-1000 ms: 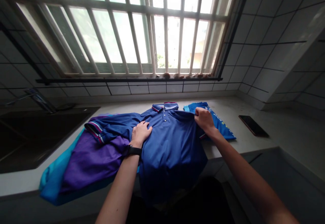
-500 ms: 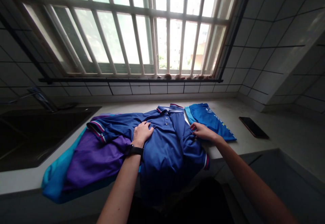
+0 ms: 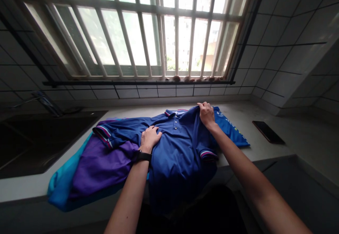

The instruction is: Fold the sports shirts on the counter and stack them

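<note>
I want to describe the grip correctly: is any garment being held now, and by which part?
Yes: the right hand grips the blue polo shirt near the shoulder, beside the collar. The left hand lies flat on its front.

Smartphone (image 3: pixel 268 132) flat on the pale countertop (image 3: pixel 302 129), faucet (image 3: pixel 49 104) beside the dark sink (image 3: pixel 88 119), barred window (image 3: pixel 147 29) above.

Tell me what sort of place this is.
Most likely a kitchen, though a laundry room is possible: a dark sink with what looks like a faucet is set into a pale counter, and tiles cover the wall.
</note>
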### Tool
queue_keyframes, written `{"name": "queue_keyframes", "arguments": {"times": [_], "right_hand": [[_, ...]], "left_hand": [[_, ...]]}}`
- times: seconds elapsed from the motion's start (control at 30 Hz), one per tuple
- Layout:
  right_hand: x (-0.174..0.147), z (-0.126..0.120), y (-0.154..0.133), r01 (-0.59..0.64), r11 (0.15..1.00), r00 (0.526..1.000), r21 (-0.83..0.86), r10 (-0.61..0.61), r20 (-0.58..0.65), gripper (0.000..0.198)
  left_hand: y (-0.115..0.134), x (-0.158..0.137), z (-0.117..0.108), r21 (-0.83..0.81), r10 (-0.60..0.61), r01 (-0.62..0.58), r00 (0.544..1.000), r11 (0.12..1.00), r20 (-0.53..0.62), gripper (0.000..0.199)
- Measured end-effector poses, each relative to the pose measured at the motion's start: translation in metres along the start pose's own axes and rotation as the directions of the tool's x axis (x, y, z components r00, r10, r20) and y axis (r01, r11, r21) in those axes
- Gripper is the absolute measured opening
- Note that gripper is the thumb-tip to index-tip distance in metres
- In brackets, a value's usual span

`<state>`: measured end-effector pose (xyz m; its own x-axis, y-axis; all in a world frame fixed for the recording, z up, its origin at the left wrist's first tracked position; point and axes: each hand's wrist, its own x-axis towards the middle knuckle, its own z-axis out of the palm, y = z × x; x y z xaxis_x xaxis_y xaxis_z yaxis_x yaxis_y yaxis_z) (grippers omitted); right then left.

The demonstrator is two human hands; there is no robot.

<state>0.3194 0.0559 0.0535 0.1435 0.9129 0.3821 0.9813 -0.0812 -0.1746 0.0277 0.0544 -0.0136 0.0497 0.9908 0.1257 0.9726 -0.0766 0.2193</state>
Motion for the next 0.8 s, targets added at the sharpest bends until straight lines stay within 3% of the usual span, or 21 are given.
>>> {"name": "queue_keyframes", "arguments": {"times": [0.1, 0.2, 0.4, 0.6, 0.8], "right_hand": [[-0.006, -0.004, 0.003, -0.028, 0.997, 0.981, -0.068, 0.04, 0.188, 0.051], [-0.014, -0.002, 0.001, -0.034, 0.999, 0.939, -0.02, 0.039, 0.341, 0.054], [0.002, 0.024, -0.019, 0.069, 0.997, 0.948, 0.041, -0.078, 0.307, 0.056], [0.026, 0.071, -0.053, 0.137, 0.987, 0.828, 0.085, -0.161, 0.538, 0.057], [0.037, 0.09, -0.062, 0.18, 0.98, 0.82, 0.083, -0.196, 0.538, 0.06]], "left_hand": [[0.001, 0.0, -0.001, -0.015, -0.007, 0.007, 1.0, 1.0, -0.002, 0.046], [0.002, -0.001, -0.001, -0.016, -0.007, 0.008, 1.0, 1.0, 0.01, 0.047], [0.002, -0.002, -0.001, -0.024, -0.003, 0.003, 1.0, 1.0, 0.009, 0.048], [0.003, -0.005, -0.002, -0.02, -0.01, 0.01, 0.999, 1.0, 0.04, 0.049], [0.002, -0.003, 0.002, -0.01, -0.027, 0.028, 0.999, 1.0, 0.023, 0.05]]}}
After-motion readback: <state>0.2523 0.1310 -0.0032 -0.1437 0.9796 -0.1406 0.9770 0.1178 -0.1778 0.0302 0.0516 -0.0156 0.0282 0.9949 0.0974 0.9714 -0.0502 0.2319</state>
